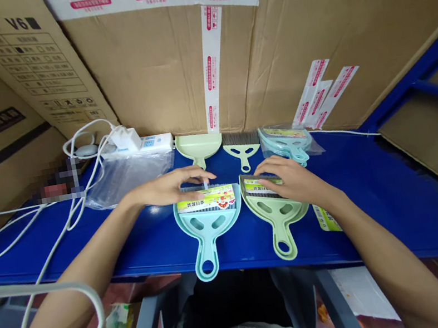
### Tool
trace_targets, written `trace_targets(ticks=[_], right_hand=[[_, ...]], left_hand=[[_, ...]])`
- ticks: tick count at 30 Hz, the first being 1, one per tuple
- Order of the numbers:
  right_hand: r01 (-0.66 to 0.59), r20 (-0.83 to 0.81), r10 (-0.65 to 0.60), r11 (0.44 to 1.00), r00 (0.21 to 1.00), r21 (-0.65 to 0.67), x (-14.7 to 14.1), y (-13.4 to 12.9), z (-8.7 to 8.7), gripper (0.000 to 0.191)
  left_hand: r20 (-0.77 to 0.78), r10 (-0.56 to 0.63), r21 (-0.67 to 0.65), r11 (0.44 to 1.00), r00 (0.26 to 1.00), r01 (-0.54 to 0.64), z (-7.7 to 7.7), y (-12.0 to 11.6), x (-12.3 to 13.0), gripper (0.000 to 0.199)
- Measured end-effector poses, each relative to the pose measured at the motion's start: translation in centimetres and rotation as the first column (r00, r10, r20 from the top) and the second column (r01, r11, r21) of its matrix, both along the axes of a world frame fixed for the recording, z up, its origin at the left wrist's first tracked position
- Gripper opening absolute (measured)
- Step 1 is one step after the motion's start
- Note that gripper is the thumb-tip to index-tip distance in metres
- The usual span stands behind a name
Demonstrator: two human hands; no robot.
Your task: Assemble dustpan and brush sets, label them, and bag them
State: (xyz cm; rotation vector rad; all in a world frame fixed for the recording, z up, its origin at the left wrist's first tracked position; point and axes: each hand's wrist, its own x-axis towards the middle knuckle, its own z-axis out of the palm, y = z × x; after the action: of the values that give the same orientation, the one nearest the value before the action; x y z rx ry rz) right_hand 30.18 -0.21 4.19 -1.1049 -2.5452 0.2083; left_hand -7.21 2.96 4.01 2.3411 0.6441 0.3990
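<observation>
My left hand [164, 188] reaches over the top of a light blue dustpan-and-brush set [208, 227], its thumb at the printed label card [204, 200] and its fingers apart. A small pale piece shows by the fingertips, too small to name. My right hand [298, 179] rests at the upper edge of a green dustpan-and-brush set [278, 220], thumb and fingers apart over its label card [253, 186]. Both sets lie flat, handles toward me. Behind them are a loose green dustpan [199, 146] and a green brush [242, 151] with dark bristles.
A bagged blue dustpan set [288, 143] lies at the back right. Another label card [327, 218] is near my right forearm. Clear plastic bags [132, 176], a power strip [156, 143] and white cables [70, 213] occupy the left. Cardboard boxes [160, 72] wall the blue table [382, 203].
</observation>
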Motion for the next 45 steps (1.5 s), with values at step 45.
trace_targets(ticks=[45], right_hand=[[-0.097,-0.236,0.153,0.967,0.959,0.235,-2.0,-0.9,-0.1,0.023]], left_hand=[[0.175,0.280,0.014,0.958,0.944,-0.286,-2.8,1.2,1.8,0.014]])
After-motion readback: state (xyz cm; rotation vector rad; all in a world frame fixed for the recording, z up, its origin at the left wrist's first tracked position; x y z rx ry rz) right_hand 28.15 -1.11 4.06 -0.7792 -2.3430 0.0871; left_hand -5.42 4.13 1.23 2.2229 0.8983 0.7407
